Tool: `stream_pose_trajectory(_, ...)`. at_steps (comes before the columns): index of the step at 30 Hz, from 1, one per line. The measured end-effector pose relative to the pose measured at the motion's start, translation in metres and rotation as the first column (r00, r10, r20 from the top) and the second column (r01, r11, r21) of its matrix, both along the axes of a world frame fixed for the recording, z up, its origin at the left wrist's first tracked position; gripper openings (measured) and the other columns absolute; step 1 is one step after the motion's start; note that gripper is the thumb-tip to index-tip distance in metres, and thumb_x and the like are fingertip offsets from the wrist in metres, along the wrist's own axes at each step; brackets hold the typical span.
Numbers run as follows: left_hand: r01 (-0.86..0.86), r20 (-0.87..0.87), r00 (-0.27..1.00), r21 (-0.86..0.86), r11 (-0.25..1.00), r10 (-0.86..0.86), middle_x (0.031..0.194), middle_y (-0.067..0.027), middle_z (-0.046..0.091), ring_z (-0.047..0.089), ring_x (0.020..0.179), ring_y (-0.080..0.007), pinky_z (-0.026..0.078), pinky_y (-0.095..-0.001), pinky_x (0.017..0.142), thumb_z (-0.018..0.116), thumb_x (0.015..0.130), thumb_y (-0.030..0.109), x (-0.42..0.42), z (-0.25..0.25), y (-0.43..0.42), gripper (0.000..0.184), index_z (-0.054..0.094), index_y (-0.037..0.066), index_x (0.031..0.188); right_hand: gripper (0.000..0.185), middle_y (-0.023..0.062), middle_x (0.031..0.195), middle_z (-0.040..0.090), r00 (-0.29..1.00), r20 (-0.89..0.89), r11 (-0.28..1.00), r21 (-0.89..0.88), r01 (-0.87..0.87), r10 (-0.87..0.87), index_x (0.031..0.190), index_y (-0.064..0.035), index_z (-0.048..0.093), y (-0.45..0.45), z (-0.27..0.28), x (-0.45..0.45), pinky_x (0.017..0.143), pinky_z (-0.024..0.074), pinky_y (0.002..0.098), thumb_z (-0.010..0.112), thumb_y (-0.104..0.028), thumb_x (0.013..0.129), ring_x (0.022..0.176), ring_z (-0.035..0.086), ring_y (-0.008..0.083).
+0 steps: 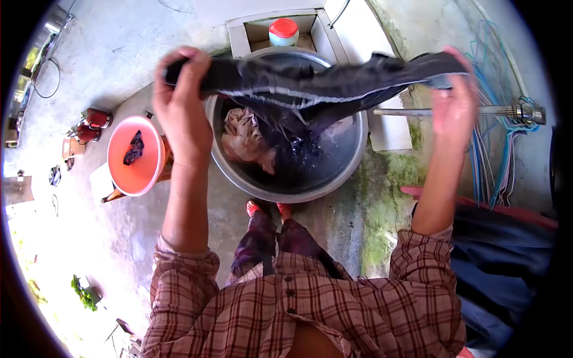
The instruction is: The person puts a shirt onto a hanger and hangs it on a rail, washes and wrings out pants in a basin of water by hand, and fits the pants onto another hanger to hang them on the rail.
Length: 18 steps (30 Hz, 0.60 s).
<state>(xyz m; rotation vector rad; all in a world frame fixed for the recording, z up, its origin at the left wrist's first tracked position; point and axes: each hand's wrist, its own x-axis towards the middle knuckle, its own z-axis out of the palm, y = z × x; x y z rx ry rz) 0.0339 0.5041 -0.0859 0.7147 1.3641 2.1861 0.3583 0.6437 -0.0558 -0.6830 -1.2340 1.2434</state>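
A dark wet garment [322,80] is stretched sideways between my two hands, its lower part hanging toward the water. My left hand [185,83] is closed around one end of its band, and my right hand [455,92] grips the other end, slightly blurred. Below is a large metal basin [292,196] of dark water, where drops splash under the cloth. A beige cloth [242,140] lies partly soaked on the basin's left side. The garment hides the basin's far part, and its exact kind is unclear.
Left of the basin, an orange-pink tub [122,170] holds a small dark cloth [134,148]. A red-lidded jar [283,33] stands in a tiled recess behind. At right are a bundle of wire hangers [492,137] and dark blue fabric [501,256]. Green growth stains the floor [385,197].
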Motion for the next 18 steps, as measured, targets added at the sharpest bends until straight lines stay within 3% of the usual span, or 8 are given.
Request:
stream_pose_trajectory(3, 0.111, -0.112, 0.979, -0.404, 0.908, -0.169, 0.087, -0.0032, 0.062, 0.056, 0.080, -0.0102, 0.045, -0.0228, 0.074, 0.064, 0.082, 0.007, -0.018, -0.092, 0.003, 0.012, 0.064, 0.003, 0.094, 0.031, 0.0072, 0.095, 0.065, 0.934, 0.307, 0.905, -0.424, -0.039, 0.183, 0.110, -0.0039, 0.064, 0.002, -0.062, 0.002, 0.052, 0.0455, 0.0206, 0.062, -0.003, 0.080, 0.074, 0.061, 0.0102)
stream_pose_trajectory(5, 0.258, 0.089, 0.964, -0.555, 0.791, -0.251, 0.089, -0.0044, 0.060, 0.061, 0.077, -0.0150, 0.056, -0.0285, 0.052, 0.062, 0.081, 0.002, -0.012, -0.159, -0.001, 0.014, 0.063, 0.004, 0.095, 0.033, 0.0058, 0.086, 0.067, 0.625, 0.715, 0.862, -0.491, 0.129, 0.313, 0.110, -0.0041, 0.065, 0.007, -0.126, 0.010, 0.053, 0.0476, 0.0223, 0.064, -0.006, 0.078, 0.071, 0.061, 0.0090)
stream_pose_trajectory(7, 0.295, 0.232, 0.954, -0.614, 0.732, -0.189, 0.087, -0.0072, 0.061, 0.063, 0.058, -0.0187, 0.056, -0.0306, 0.041, 0.057, 0.083, -0.002, -0.007, -0.238, -0.008, 0.016, 0.063, 0.006, 0.096, 0.032, 0.0083, 0.076, 0.068, 0.399, 0.805, 0.848, -0.519, 0.113, 0.439, 0.108, -0.0064, 0.067, 0.012, -0.217, 0.023, 0.059, 0.0519, 0.0331, 0.063, -0.008, 0.076, 0.068, 0.064, 0.0172)
stream_pose_trajectory(9, 0.336, 0.276, 0.942, -0.724, 0.602, -0.194, 0.088, -0.0074, 0.062, 0.063, 0.067, -0.0181, 0.058, -0.0315, 0.048, 0.056, 0.083, -0.003, -0.005, -0.290, -0.013, 0.020, 0.065, 0.007, 0.098, 0.030, 0.0122, 0.068, 0.066, 0.163, 0.986, 0.998, -0.029, -0.057, 0.038, 0.105, -0.0091, 0.069, 0.007, -0.327, 0.033, 0.066, 0.0525, 0.0445, 0.064, -0.009, 0.076, 0.069, 0.066, 0.0307)
stream_pose_trajectory(11, 0.413, 0.392, 0.906, -0.740, 0.531, -0.159, 0.087, -0.0060, 0.063, 0.064, 0.067, -0.0180, 0.058, -0.0313, 0.057, 0.052, 0.083, -0.004, -0.004, -0.337, -0.014, 0.024, 0.068, 0.008, 0.097, 0.031, 0.0204, 0.091, 0.068, 0.168, 0.973, 0.988, -0.154, -0.028, 0.157, 0.105, -0.0125, 0.071, 0.000, -0.362, 0.021, 0.076, 0.0507, 0.0504, 0.062, -0.009, 0.076, 0.084, 0.064, 0.0423)
stream_pose_trajectory(13, 0.232, 0.088, 0.938, -0.878, 0.419, -0.336, 0.089, -0.0097, 0.066, 0.068, 0.079, -0.0264, 0.055, -0.0365, 0.072, 0.049, 0.082, -0.004, 0.007, -0.388, -0.019, 0.033, 0.070, 0.011, 0.103, 0.031, 0.0232, 0.116, 0.061, 0.093, 0.993, 0.998, -0.064, -0.020, 0.066, 0.107, -0.0143, 0.071, -0.030, -0.414, -0.015, 0.083, 0.0492, 0.0505, 0.059, -0.010, 0.079, 0.102, 0.059, 0.0435)
stream_pose_trajectory(14, 0.011, -0.289, 0.791, -0.874, 0.485, -0.539, 0.090, -0.0176, 0.066, 0.066, 0.089, -0.0384, 0.051, -0.0423, 0.084, 0.047, 0.081, -0.003, 0.009, -0.415, -0.028, 0.040, 0.069, 0.014, 0.110, 0.036, 0.0248, 0.127, 0.052, 0.146, 0.982, 0.991, -0.108, -0.081, 0.119, 0.115, -0.0141, 0.067, -0.042, -0.454, -0.025, 0.086, 0.0481, 0.0515, 0.058, -0.010, 0.080, 0.108, 0.054, 0.0462)
stream_pose_trajectory(18, -0.050, -0.202, 0.623, -0.974, 0.219, -0.756, 0.111, -0.0276, 0.056, 0.058, 0.104, -0.0444, 0.048, -0.0456, 0.089, 0.049, 0.083, 0.002, 0.031, -0.437, -0.029, 0.048, 0.056, 0.018, 0.128, 0.076, 0.0299, 0.146, 0.027, 0.025, 0.940, 0.940, -0.339, -0.029, 0.339, 0.146, -0.0058, 0.025, -0.090, -0.469, -0.082, 0.094, 0.0451, 0.0573, 0.063, -0.024, 0.083, 0.115, 0.044, 0.0559)
